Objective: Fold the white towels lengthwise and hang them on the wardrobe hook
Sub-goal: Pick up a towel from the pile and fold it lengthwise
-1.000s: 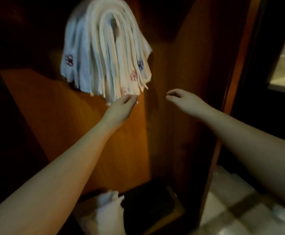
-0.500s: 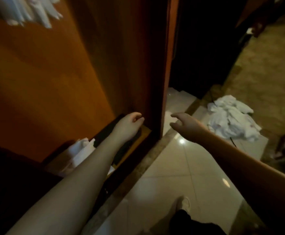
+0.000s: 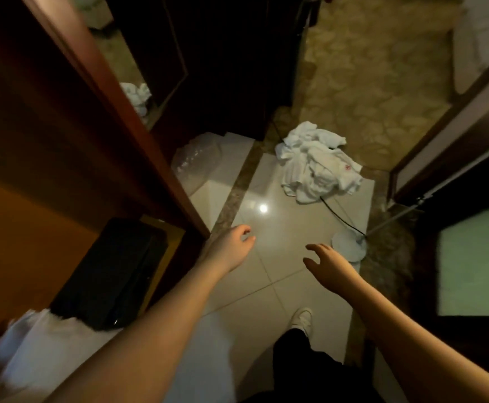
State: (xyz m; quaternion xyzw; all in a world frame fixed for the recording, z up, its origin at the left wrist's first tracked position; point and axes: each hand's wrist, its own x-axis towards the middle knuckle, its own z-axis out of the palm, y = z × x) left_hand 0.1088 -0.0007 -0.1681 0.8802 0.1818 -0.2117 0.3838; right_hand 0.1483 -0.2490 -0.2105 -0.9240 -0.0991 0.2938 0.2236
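A crumpled pile of white towels [image 3: 318,164] lies on the tiled floor ahead, a small red mark showing on one. My left hand [image 3: 231,247] hovers over the floor beside the wardrobe's edge, fingers loosely curled, holding nothing. My right hand [image 3: 326,261] reaches forward with spread fingers, also empty, well short of the pile. The wooden wardrobe [image 3: 63,135] fills the left side. Its hook and the hung towels are out of view.
A black box [image 3: 112,271] sits on the wardrobe floor with white cloth [image 3: 40,344] beside it. A floor stand's white base [image 3: 349,245] and black cable [image 3: 339,216] lie by the pile. A clear plastic bag [image 3: 193,161], my shoe [image 3: 302,318] and a dark door frame [image 3: 452,146] are near.
My view has swung down and right from the hung towels to the floor pile. Both empty hands have dropped from the wardrobe and now reach over the tiles.
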